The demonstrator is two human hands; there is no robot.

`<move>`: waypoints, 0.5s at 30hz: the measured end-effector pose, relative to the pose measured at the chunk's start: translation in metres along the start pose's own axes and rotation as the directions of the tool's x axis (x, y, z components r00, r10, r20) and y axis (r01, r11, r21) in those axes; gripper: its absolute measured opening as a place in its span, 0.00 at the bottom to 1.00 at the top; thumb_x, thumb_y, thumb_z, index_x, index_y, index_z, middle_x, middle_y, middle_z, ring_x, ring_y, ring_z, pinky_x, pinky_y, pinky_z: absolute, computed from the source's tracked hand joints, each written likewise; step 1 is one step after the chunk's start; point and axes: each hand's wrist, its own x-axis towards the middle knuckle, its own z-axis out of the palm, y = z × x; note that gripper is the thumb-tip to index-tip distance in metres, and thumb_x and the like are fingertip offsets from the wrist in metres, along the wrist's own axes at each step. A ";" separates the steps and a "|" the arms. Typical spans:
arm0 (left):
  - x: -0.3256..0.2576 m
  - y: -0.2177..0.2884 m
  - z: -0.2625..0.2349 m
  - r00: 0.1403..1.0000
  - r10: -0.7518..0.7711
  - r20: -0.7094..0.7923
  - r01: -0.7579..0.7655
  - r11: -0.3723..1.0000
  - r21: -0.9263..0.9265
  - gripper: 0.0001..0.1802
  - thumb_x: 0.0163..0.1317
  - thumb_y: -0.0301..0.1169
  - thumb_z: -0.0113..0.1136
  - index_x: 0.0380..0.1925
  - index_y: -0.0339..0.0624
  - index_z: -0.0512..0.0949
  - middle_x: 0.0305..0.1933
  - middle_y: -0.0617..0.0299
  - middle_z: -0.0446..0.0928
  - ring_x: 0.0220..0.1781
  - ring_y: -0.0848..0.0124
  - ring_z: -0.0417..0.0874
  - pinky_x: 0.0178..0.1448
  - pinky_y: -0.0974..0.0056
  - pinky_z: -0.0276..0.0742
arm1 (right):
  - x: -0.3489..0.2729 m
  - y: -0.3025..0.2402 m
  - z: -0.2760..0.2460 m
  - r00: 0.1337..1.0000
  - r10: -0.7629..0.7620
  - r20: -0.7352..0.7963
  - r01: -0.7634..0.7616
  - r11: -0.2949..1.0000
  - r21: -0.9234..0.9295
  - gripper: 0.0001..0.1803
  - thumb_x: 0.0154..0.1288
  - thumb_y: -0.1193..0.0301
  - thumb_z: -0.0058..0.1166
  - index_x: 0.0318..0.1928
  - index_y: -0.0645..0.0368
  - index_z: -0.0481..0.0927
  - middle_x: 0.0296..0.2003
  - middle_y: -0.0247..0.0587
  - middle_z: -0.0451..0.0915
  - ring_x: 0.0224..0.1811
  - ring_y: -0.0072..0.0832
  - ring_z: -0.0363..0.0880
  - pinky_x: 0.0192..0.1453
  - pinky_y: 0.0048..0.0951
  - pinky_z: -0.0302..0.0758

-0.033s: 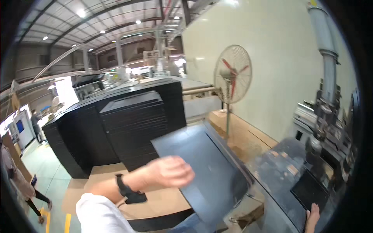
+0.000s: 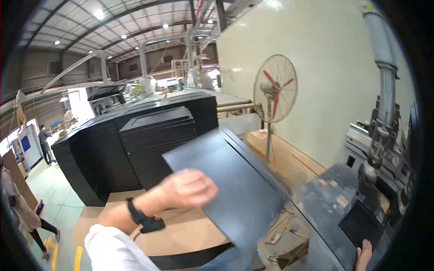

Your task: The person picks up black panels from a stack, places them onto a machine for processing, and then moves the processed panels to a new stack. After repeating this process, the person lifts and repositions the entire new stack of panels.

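Observation:
A large dark blue-grey panel [image 2: 239, 180] is tilted in the air in front of me, its surface smooth and slightly blurred. My left hand [image 2: 192, 189], with a black watch strap on the wrist, is closed at its left edge; the fingertips are smeared by motion. At the lower right, my right hand [image 2: 363, 254] is partly in view. Its fingers and thumb are bent at the near edge of a small black rectangular panel [image 2: 360, 222], which lies on the dusty machine table [image 2: 323, 194]. The rest of that hand is cut off by the picture's edge.
Tall stacks of black panels [image 2: 158, 140] stand ahead on brown board [image 2: 181, 230]. A caged pedestal fan [image 2: 275, 90] is beyond the tilted panel. Machinery with a grey hose [image 2: 386, 90] rises at the right. At the far left, a person [image 2: 20, 194] is on the floor.
My left hand and the large tilted panel have moved left and slightly upward together. The right hand stays at the small black panel.

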 end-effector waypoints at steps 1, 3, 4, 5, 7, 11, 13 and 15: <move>-0.009 -0.026 -0.016 0.995 -0.095 -0.021 0.097 0.992 0.079 0.13 0.46 0.27 0.59 0.35 0.48 0.77 0.34 0.67 0.75 0.35 0.71 0.79 0.33 0.68 0.78 | 0.021 -0.032 -0.007 0.987 0.149 0.062 -0.161 0.925 0.345 0.24 0.56 0.71 0.58 0.54 0.65 0.75 0.52 0.53 0.75 0.55 0.46 0.73 0.58 0.37 0.71; -0.019 -0.077 -0.035 0.963 -0.266 0.028 0.246 0.923 0.297 0.14 0.45 0.27 0.60 0.35 0.46 0.76 0.33 0.64 0.75 0.35 0.68 0.77 0.36 0.64 0.77 | 0.036 -0.065 -0.031 0.941 0.282 0.184 -0.335 0.720 0.608 0.21 0.68 0.64 0.53 0.54 0.66 0.76 0.50 0.54 0.76 0.50 0.43 0.76 0.54 0.34 0.75; -0.028 -0.101 -0.039 0.943 -0.331 0.019 0.304 0.886 0.351 0.13 0.46 0.27 0.60 0.35 0.45 0.76 0.33 0.64 0.75 0.37 0.67 0.77 0.38 0.63 0.76 | 0.044 -0.075 -0.032 0.941 0.275 0.199 -0.337 0.696 0.634 0.21 0.68 0.64 0.53 0.53 0.68 0.76 0.50 0.54 0.77 0.51 0.44 0.75 0.55 0.35 0.74; -0.042 -0.123 -0.039 0.918 -0.396 0.007 0.360 0.842 0.402 0.12 0.47 0.27 0.60 0.35 0.45 0.76 0.34 0.64 0.76 0.39 0.66 0.77 0.39 0.61 0.76 | 0.050 -0.081 -0.030 0.940 0.266 0.215 -0.340 0.672 0.658 0.21 0.68 0.64 0.53 0.52 0.70 0.76 0.50 0.55 0.77 0.52 0.45 0.75 0.56 0.37 0.74; -0.062 -0.153 -0.044 0.847 -0.532 0.022 0.479 0.779 0.406 0.12 0.50 0.30 0.62 0.36 0.45 0.77 0.35 0.63 0.76 0.42 0.62 0.77 0.41 0.61 0.76 | 0.037 -0.055 -0.017 0.983 0.065 0.169 -0.086 0.990 0.115 0.32 0.42 0.80 0.64 0.53 0.65 0.74 0.52 0.51 0.74 0.57 0.49 0.70 0.61 0.39 0.68; -0.107 -0.191 -0.002 0.730 -0.674 0.118 0.571 0.695 0.438 0.16 0.54 0.42 0.63 0.40 0.48 0.79 0.37 0.62 0.76 0.44 0.61 0.76 0.45 0.60 0.75 | 0.047 -0.108 -0.046 0.929 0.288 0.233 -0.308 0.950 0.053 0.34 0.45 0.79 0.63 0.58 0.64 0.72 0.64 0.50 0.64 0.69 0.48 0.57 0.71 0.42 0.57; -0.117 -0.193 0.019 0.686 -0.710 0.159 0.609 0.680 0.409 0.18 0.60 0.47 0.57 0.44 0.50 0.80 0.37 0.62 0.76 0.45 0.62 0.76 0.46 0.59 0.74 | 0.030 -0.108 -0.058 0.979 0.204 0.002 -0.204 0.977 0.068 0.37 0.44 0.80 0.63 0.60 0.62 0.70 0.65 0.50 0.62 0.70 0.48 0.56 0.72 0.44 0.54; -0.115 -0.198 0.026 0.600 -0.767 0.227 0.679 0.638 0.364 0.19 0.65 0.48 0.50 0.46 0.52 0.80 0.39 0.63 0.77 0.45 0.62 0.75 0.49 0.58 0.72 | -0.011 -0.067 -0.083 0.970 0.191 -0.153 -0.191 0.981 0.014 0.37 0.50 0.80 0.56 0.64 0.60 0.66 0.65 0.52 0.63 0.69 0.46 0.58 0.72 0.41 0.53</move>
